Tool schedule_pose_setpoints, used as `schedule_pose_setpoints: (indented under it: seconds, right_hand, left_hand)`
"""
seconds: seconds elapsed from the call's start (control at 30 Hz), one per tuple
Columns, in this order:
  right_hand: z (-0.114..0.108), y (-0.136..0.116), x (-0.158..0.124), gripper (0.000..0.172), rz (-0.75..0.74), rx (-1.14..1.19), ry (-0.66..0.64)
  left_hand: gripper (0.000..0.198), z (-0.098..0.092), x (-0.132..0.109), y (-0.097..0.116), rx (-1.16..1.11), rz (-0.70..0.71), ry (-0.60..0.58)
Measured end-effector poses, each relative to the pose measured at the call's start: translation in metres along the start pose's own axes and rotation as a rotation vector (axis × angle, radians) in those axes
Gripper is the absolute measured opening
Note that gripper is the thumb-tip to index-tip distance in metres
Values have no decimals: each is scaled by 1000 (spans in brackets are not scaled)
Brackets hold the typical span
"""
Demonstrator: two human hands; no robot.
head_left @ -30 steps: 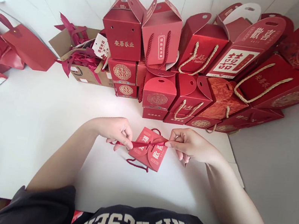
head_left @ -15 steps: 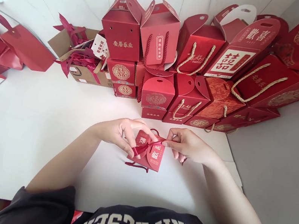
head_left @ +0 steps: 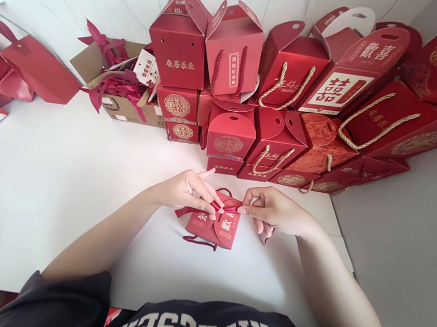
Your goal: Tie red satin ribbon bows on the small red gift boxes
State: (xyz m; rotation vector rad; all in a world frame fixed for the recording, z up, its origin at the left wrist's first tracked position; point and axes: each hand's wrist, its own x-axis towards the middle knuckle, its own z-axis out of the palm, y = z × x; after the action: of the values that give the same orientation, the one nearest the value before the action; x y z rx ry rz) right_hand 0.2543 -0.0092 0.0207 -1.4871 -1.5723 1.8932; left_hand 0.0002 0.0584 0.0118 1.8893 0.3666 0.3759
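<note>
- Fingers [head_left: 200,189] of the left hand [head_left: 180,190] close at thumb and forefinger on a red ribbon [head_left: 231,209]; at least one other finger is raised and spread
- Thumb and forefinger of the right hand [head_left: 263,209] pinch the same ribbon a little to the right; the remaining fingers curl beneath, and a thin red end hangs below them
- Small red box [head_left: 225,238] lies on the white counter [head_left: 71,194] between the hands, under the ribbon; its rounded flaps meet across the top, with pale lettering on them
- Dark red cord handle [head_left: 199,242] rests on the counter at the near side of the box; another loop shows at the far side; a loose ribbon end sticks out below the left hand
- Stacked red boxes [head_left: 228,140] stand behind, several with cord handles
- Brown carton [head_left: 131,110] sits to their left, filled with dark red ribbons [head_left: 120,86]; a white card [head_left: 146,68] stands among them
</note>
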Motion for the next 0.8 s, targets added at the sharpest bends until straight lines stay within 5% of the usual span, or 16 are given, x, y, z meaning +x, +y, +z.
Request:
schedule_pose_setpoints:
  seconds: [0.3, 0.5, 0.8]
  right_hand:
    - [-9, -2, -2, 36, 19, -14, -168]
    - [-9, -7, -7, 32, -57, -39, -186]
    - [0, -20, -30, 26, -465, -465, 12]
  left_hand:
    - [15, -1, -1, -4, 50, -27, -24]
    - [8, -10, -5, -3, 130, -19, 133]
    - [15, -12, -14, 32, 231, -93, 163]
